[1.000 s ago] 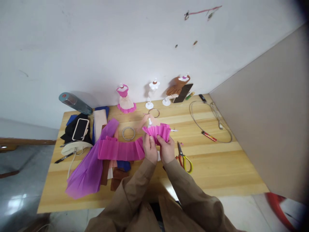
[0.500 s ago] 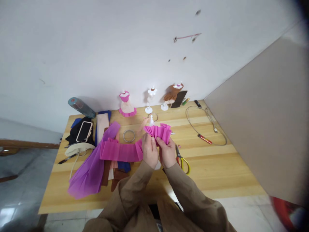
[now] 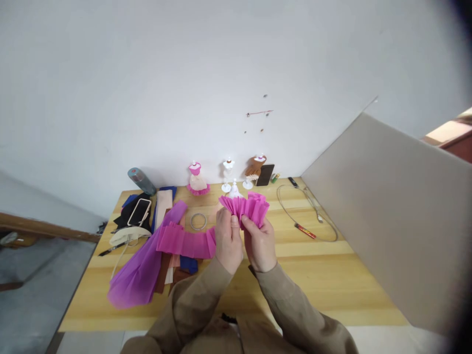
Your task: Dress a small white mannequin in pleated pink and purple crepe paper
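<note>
left hand: pinching pleated pink paper | right hand: pinching the same fan, just right of the left | paper: held above table, its strip trailing left over purple fabric | far: three small dress forms

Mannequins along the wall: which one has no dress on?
The middle mannequin: a bare white form on its stand. The left mannequin wears a pink dress, the right mannequin a brown one.

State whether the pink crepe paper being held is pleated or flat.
Pleated: the pink crepe paper shows fan-like folds, pinched by left hand and right hand.
</note>
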{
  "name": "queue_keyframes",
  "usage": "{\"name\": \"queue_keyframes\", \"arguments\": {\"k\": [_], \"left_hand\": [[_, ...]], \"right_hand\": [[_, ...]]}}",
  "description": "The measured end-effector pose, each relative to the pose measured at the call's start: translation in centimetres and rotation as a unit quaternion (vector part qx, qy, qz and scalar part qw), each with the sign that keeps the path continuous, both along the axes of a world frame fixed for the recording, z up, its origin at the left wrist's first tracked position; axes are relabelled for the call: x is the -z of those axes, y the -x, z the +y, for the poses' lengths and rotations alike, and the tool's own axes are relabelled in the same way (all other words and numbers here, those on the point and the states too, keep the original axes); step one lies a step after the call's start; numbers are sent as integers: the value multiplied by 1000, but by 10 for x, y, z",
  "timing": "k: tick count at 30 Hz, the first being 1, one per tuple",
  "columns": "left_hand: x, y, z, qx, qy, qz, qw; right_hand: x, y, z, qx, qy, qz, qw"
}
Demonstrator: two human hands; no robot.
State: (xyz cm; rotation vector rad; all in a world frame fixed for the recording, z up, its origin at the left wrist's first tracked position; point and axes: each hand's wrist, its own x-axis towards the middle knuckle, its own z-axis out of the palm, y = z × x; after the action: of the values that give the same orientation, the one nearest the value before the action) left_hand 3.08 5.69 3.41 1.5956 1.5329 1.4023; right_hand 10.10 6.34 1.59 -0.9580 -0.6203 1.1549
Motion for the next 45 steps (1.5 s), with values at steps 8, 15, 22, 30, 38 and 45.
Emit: {"name": "queue_keyframes", "arguments": {"k": [8,15,22,30,38,45], "left_hand": [[-6,-5,-11,6,-10,-9,1000],[-9,-5,-18,-16,-26,-5,1000],[-10,-1,-20,-38,-45,33,998],[-9,1,-20,-37,-64,48,996],[-8,5,-25,-4,-54,70,996],[-8,9,-27,-18,-30,50,998]], "right_hand": [[-4,-8,-11,-1,15,11,1000],[-7,-6,-16,-4,-3,18,1000],[-11,1,-18,-4,13,22,1000],[-11,3,-21,-6,5,3,1000],[-15,2,-24,-10,11,22,1000],[-21,5,-28,-25,3,23,999]]}}
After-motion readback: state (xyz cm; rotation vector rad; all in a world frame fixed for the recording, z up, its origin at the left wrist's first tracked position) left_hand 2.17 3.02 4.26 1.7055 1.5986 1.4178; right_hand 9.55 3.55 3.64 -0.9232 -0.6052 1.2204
